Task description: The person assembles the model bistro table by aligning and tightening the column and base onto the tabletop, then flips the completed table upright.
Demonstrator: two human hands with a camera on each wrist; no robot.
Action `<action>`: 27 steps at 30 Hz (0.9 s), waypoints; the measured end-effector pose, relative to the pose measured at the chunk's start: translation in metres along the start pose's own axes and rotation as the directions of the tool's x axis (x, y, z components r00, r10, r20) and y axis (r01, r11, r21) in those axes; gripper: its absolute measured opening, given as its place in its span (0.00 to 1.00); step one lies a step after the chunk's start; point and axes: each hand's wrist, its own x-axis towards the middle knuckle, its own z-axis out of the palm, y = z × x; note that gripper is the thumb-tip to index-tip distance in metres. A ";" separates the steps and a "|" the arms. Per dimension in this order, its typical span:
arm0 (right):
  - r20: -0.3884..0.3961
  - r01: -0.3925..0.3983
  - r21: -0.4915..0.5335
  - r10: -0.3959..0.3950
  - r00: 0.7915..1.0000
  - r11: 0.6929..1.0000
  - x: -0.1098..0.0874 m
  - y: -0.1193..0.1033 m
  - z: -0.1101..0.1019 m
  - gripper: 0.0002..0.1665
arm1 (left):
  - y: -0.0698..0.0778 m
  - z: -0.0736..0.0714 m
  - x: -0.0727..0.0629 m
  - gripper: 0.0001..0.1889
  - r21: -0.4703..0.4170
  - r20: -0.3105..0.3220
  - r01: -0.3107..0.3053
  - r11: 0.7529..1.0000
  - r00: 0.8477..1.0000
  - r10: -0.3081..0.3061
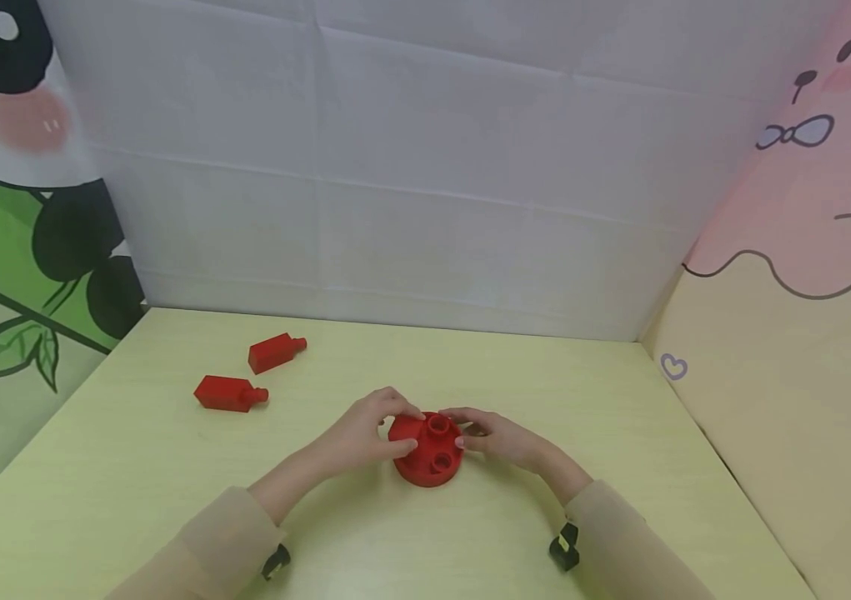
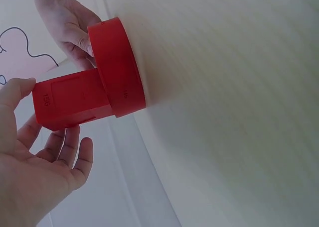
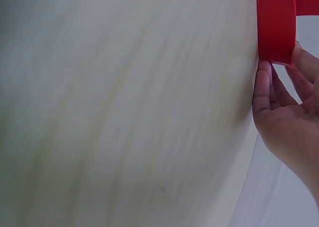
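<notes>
A round red base (image 1: 427, 478) with two raised ring-shaped sockets showing on its top lies flat on the table. A red angular block (image 2: 72, 100), marked 156, stands upright on that base; its lower end is hidden, so how deep it sits cannot be seen. My left hand (image 1: 361, 429) holds the block near its top between thumb and fingers. On the opposite side, my right hand (image 1: 508, 440) grips the base's edge, thumb on top in the right wrist view and fingers low by the table.
Two more red bottle-shaped blocks (image 1: 226, 393) (image 1: 272, 353), each with a narrow round peg, lie on their sides at the back left of the pale table (image 1: 530, 383). A white backdrop (image 1: 425, 208) and printed side panels (image 1: 793, 400) bound the table.
</notes>
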 end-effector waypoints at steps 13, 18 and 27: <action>-0.002 0.007 0.003 -0.007 1.000 1.000 0.000 0.001 0.001 0.27 | -0.011 -0.008 -0.002 0.20 -0.027 0.059 -0.140 0.990 0.988 0.141; -0.002 -0.015 0.010 0.015 1.000 1.000 0.000 0.000 0.002 0.27 | -0.009 -0.007 -0.003 0.23 -0.016 0.029 -0.110 0.994 0.993 0.110; -0.006 -0.047 0.013 0.047 0.999 0.999 0.000 -0.001 0.001 0.28 | 0.002 0.005 0.001 0.32 -0.013 -0.242 0.250 0.968 0.939 -0.246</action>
